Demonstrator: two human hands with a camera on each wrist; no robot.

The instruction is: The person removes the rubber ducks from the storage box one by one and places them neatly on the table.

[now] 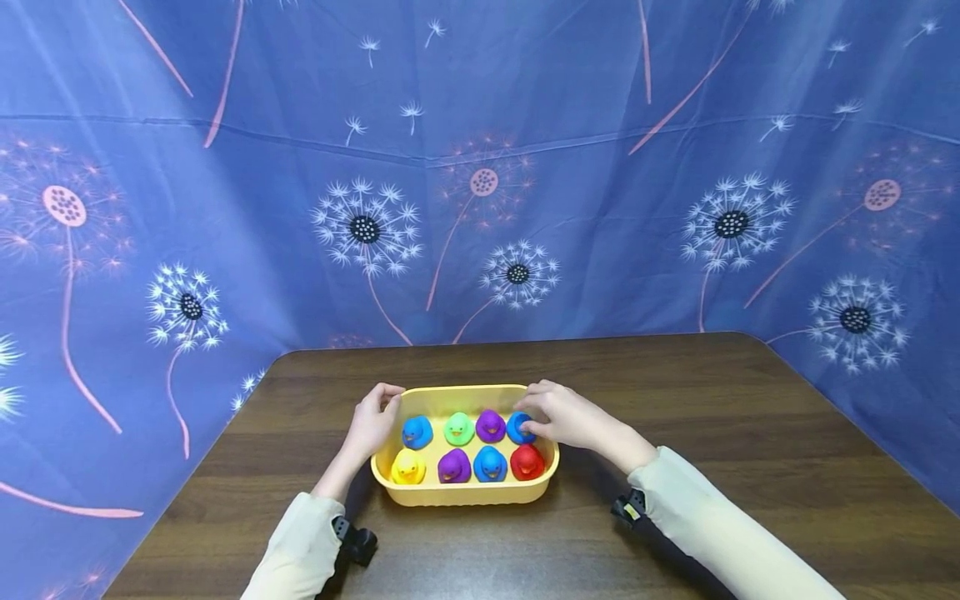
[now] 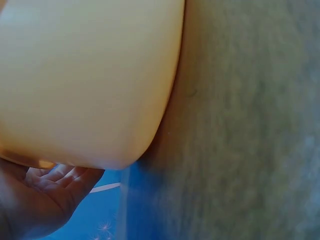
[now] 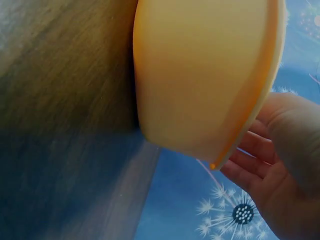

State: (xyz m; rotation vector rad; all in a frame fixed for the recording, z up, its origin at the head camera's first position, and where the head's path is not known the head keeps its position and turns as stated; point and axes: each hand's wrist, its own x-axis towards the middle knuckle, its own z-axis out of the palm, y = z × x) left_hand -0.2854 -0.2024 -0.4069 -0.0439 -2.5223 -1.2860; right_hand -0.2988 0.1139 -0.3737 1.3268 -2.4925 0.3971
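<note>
A yellow tub [image 1: 465, 495] holds rubber ducks in two rows. In the back row are a blue duck [image 1: 417, 432], a green duck [image 1: 459, 428], a purple duck [image 1: 491, 426] and, at the right end, another blue duck [image 1: 517, 428]. My right hand [image 1: 566, 414] reaches over the right rim and pinches that last duck, thumb across its front. My left hand [image 1: 372, 422] holds the tub's back left corner at the rim. In the right wrist view, the tub wall [image 3: 200, 75] hides the fingertips; the left wrist view shows the left hand [image 2: 45, 200] beyond the tub.
The front row has a yellow duck [image 1: 408, 467], a purple duck [image 1: 454, 467], a blue duck [image 1: 490, 464] and a red duck [image 1: 527, 462]. The tub stands on a dark wooden table [image 1: 675, 400]. A blue dandelion-patterned cloth [image 1: 600, 208] hangs behind it.
</note>
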